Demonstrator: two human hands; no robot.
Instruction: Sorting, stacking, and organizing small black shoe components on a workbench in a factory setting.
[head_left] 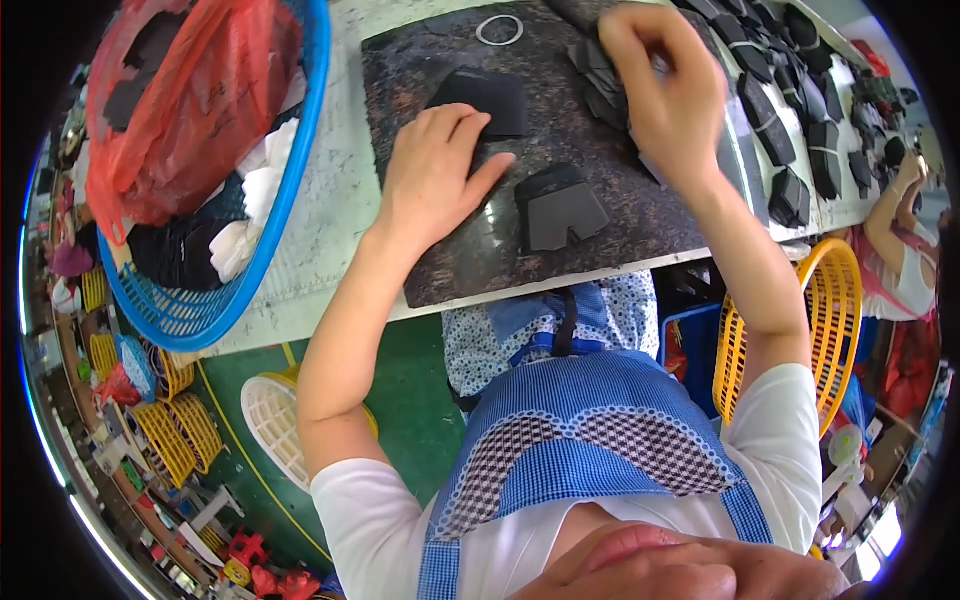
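Observation:
My left hand lies with its fingers stretched out and thumb apart. Its fingertips touch the near left edge of a stack of flat black pieces. Up at the right, my right hand is curled in a pinch and slightly blurred; whatever its fingertips hold is hidden. Beside it fans a loose pile of dark flat pieces. Closer to me, a notched dark grey piece rests partly over a black one. All of these are on a dark mottled board.
A pale ring lies on the board's far part. At left stands a blue basket with a red plastic bag. Banded bundles of black pieces line the table's right. A yellow basket stands below, near another person's arm.

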